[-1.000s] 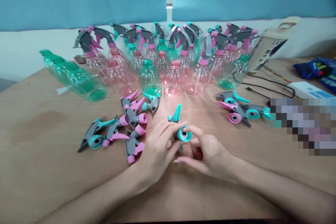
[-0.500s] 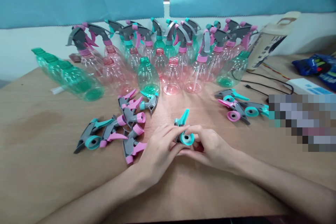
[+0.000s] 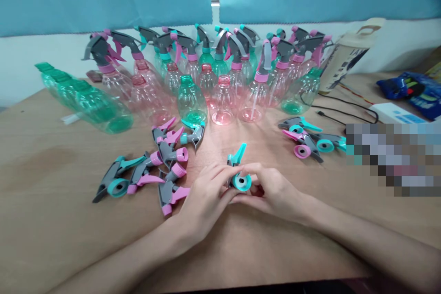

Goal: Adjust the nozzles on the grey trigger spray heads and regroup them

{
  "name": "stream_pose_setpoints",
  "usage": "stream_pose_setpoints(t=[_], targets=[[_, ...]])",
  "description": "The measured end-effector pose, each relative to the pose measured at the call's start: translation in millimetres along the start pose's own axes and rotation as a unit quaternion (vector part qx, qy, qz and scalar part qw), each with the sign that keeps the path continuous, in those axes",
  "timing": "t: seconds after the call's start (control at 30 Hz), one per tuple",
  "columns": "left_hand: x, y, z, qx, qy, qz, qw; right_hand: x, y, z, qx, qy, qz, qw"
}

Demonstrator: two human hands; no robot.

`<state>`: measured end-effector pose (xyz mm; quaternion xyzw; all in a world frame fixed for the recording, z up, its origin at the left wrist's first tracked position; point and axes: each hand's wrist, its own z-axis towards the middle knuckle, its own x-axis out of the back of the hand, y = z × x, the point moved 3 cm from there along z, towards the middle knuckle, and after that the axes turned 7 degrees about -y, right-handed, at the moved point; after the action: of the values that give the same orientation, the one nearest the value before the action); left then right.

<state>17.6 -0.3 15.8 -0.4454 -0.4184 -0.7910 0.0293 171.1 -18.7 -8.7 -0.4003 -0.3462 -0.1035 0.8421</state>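
In the head view, the left hand (image 3: 208,197) reaches in from the lower left, its forearm slanting up over the table (image 3: 275,257), back of the hand upward and fingers bent around the near middle of the scene. Its grip pinches a grey and turquoise spray trigger head (image 3: 242,182), whose turquoise collar opens toward the camera while the turquoise lever points up and slightly right. The right hand (image 3: 277,193) comes from the lower right, forearm angled inward, with index finger and thumb curved toward each other; its grip closes on the collar's side. The fingertips of the two hands lie close together around the trigger head, in front of the upright pink bottle (image 3: 223,103) and the green bottle (image 3: 191,101). A pile of loose trigger heads (image 3: 168,154) lies beside the left hand, and a smaller cluster (image 3: 303,140) lies beyond the right hand.
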Motion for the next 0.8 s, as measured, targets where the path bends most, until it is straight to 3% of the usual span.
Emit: stream_pose_setpoints(t=[0.8], targets=[[-3.5,4.2,1.5,0.004,-0.015,0.034,0.999,9.2,-6.6,6.4,0.017,-0.101,-0.083,0.991]])
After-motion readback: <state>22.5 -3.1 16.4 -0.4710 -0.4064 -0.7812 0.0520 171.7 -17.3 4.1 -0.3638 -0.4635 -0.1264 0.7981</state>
